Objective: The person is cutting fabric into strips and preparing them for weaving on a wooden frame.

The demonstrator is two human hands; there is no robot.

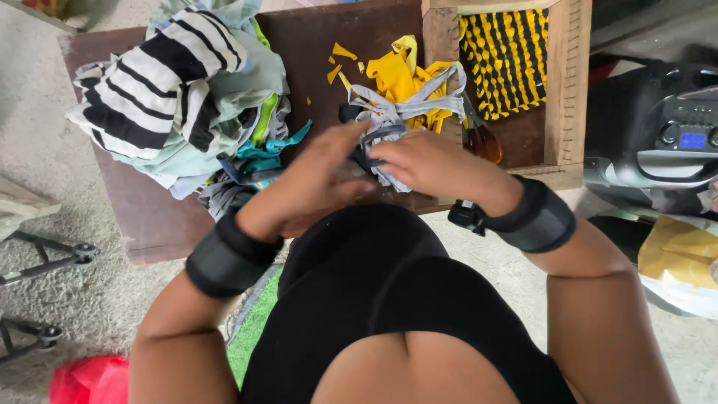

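My left hand and my right hand meet over the near edge of a dark brown board. Both pinch a bundle of grey fabric strips that runs up from my fingers onto a heap of yellow fabric scraps. A black band wraps each wrist. Behind the scraps stands a wooden frame with a yellow and black woven mat stretched inside it. My fingers hide the lower ends of the strips.
A pile of clothes, with a black-and-white striped piece on top, covers the board's left half. A black machine with a small blue screen stands at the right. A red bag lies on the concrete floor at lower left, near metal legs.
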